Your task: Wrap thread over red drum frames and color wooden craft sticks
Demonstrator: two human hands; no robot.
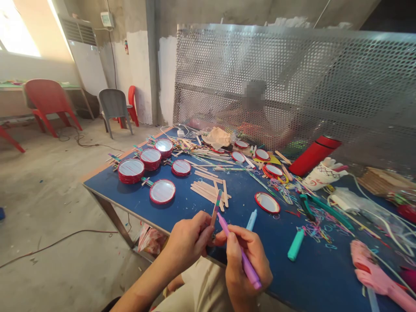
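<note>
My left hand [191, 236] pinches a wooden craft stick [215, 210] upright, its top end coloured green, purple and pink. In my right hand [245, 264] is a purple marker [248, 266], held like a pen, its tip close to the stick's coloured part. Just beyond that hand lies a light blue marker [251, 219]. Plain craft sticks [206, 193] are spread in front of my hands. To the left stand red-rimmed round pieces with pale faces, some stacked [131, 170] and one single [162, 191], with coloured sticks protruding. Another red-rimmed disc [267, 202] lies right of the sticks.
On the blue table [198, 216], a green marker [296, 245], green-handled pliers [328, 210], rubber bands [320, 229] and a pink glue gun [373, 273] lie to the right. Behind them are a red bottle [313, 156] and white cup [325, 174]. A perforated metal panel [292, 82] borders the back.
</note>
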